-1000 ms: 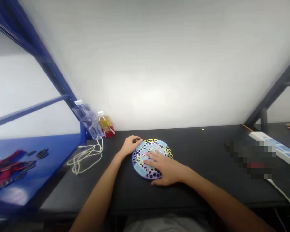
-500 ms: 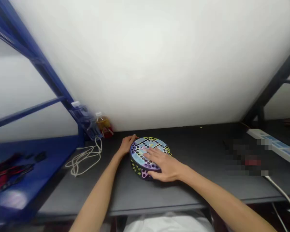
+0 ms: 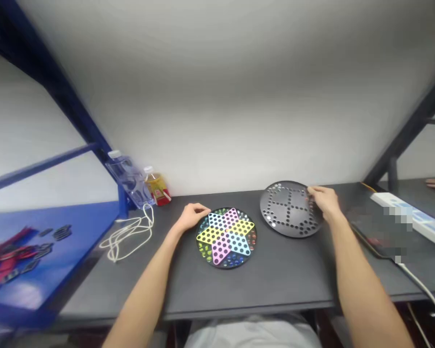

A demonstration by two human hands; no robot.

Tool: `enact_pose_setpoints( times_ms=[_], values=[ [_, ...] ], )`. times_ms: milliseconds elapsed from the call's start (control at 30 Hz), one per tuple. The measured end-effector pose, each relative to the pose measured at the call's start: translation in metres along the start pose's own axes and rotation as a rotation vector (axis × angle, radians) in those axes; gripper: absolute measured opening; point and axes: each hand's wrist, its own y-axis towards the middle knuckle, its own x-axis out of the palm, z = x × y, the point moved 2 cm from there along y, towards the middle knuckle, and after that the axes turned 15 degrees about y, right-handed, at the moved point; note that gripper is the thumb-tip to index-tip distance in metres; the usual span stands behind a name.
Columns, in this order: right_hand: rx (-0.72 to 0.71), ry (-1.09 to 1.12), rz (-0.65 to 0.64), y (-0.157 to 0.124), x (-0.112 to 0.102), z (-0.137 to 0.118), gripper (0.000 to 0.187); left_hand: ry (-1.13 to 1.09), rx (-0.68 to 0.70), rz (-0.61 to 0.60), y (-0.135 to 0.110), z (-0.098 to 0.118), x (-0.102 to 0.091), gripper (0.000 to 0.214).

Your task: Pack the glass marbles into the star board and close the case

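A round Chinese checkers board [image 3: 226, 237] lies flat on the dark table, with a star in yellow, pink and blue and coloured marbles around its points. At its upper left rim, my left hand [image 3: 194, 216] rests with fingers closed on the edge. To the right, my right hand [image 3: 325, 200] pinches the rim of a round black board [image 3: 289, 210] with holes, its dark side showing and tilted toward me. The right fingertips behind the rim are hidden.
Left of the boards lie a coiled white cable [image 3: 130, 237], a clear bottle [image 3: 130, 179] and a bottle of yellow drink [image 3: 156, 186]. A power strip [image 3: 413, 215] and a blurred dark device [image 3: 377, 237] are at the right. Red and black straps [image 3: 18, 256] lie on a blue surface.
My right hand has lifted the upper round board off and moved it right, turned over. The star board beneath is uncovered. My left hand has stayed at the left rim.
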Motion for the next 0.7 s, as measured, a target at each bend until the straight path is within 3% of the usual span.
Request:
enact_pose_setpoints(
  times_ms=[67, 167, 333, 467, 567, 700],
  values=[
    [0.075, -0.189, -0.042, 0.010, -0.010, 0.021, 0.029, -0.003, -0.001, 0.001, 0.000, 0.001, -0.001, 0.035],
    [0.059, -0.299, -0.119, 0.010, -0.002, 0.030, 0.023, -0.009, 0.016, 0.001, -0.001, 0.002, -0.001, 0.035],
    [-0.147, -0.506, -0.389, -0.009, 0.037, 0.018, 0.022, 0.011, 0.044, -0.016, -0.002, 0.003, -0.004, 0.035],
    [-0.251, -0.608, -0.401, -0.031, 0.053, 0.000, 0.023, 0.019, 0.053, -0.019, -0.002, -0.001, -0.005, 0.034],
    [-0.426, -0.533, -0.363, -0.058, 0.072, -0.024, 0.023, -0.001, 0.072, -0.028, -0.002, -0.004, -0.003, 0.034],
    [-0.552, -0.247, -0.696, -0.108, 0.118, -0.058, 0.017, -0.009, 0.096, -0.020, 0.000, -0.006, -0.001, 0.034]
  ],
)
